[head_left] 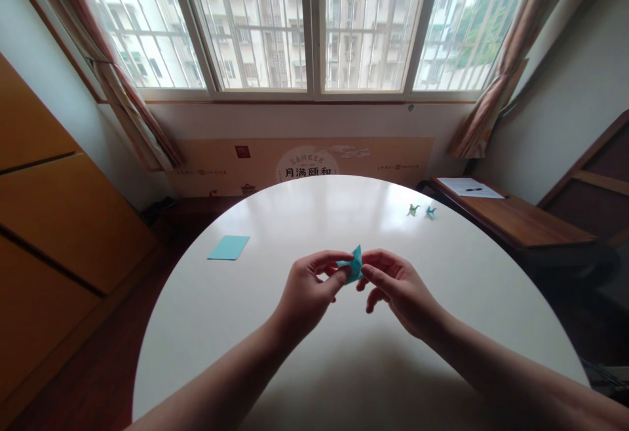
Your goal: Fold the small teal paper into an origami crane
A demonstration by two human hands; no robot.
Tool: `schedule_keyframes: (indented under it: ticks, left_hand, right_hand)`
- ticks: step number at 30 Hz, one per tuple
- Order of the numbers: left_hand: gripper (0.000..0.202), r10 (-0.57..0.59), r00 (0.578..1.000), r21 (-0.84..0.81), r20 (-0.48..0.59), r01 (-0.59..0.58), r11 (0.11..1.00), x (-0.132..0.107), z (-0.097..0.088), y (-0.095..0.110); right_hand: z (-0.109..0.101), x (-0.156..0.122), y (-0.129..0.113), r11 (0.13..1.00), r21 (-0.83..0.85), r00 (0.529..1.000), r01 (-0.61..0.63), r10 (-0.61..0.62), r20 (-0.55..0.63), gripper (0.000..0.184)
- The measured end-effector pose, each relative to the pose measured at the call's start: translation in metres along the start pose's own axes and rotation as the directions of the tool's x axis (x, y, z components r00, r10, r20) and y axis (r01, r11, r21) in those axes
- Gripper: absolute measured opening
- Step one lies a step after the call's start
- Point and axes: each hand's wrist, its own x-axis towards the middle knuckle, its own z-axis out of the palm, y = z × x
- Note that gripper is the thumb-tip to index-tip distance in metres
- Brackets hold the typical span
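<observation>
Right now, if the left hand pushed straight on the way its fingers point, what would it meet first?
The left hand points right, into the folded teal paper it pinches. Right behind that come the fingers of the right hand, gripping the same piece; the depth between them is unclear.

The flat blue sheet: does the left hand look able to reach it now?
Probably yes: only bare table lies between the left hand and the sheet, though that hand now pinches the folded paper.

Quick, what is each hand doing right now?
Left hand: closed, fingers pinching the folded blue paper.
Right hand: closed, pinching the same folded blue paper.
</observation>
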Motion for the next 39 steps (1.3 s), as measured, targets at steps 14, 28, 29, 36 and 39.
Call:
schedule_keyframes:
  ticks: [14, 28, 29, 36, 39]
  left_hand:
    - [0.007, 0.221, 0.975, 0.078, -0.026, -0.219, 0.973, -0.0018, 0.001, -0.0011]
    - [0.01, 0.214, 0.976, 0.055, -0.026, -0.212, 0.976, -0.0021, 0.0025, -0.0031]
    - [0.009, 0.23, 0.973, 0.065, -0.028, -0.228, 0.972, -0.0026, 0.0025, -0.0028]
    - [0.013, 0.296, 0.954, 0.12, -0.055, -0.288, 0.95, -0.0042, 0.0016, -0.0028]
    - [0.018, 0.297, 0.954, 0.118, -0.033, -0.292, 0.949, -0.0037, 0.0019, -0.0045]
  right_hand:
    - [0.0027, -0.0003, 0.0033, 1.0, 0.024, 1.0, -0.007, 0.007, 0.005, 0.023]
    - [-0.0029, 0.0011, 0.0072, 1.0, 0.02, 1.0, 0.005, -0.005, -0.005, 0.025]
    - [-0.0028, 0.0011, 0.0074, 1.0, 0.022, 1.0, 0.007, -0.006, -0.008, 0.025]
    - [0.0006, 0.0009, 0.009, 1.0, -0.005, 1.0, -0.002, 0.002, -0.01, 0.026]
    - [0.0032, 0.0007, 0.0079, 1.0, -0.002, 1.0, -0.006, 0.006, -0.025, 0.027]
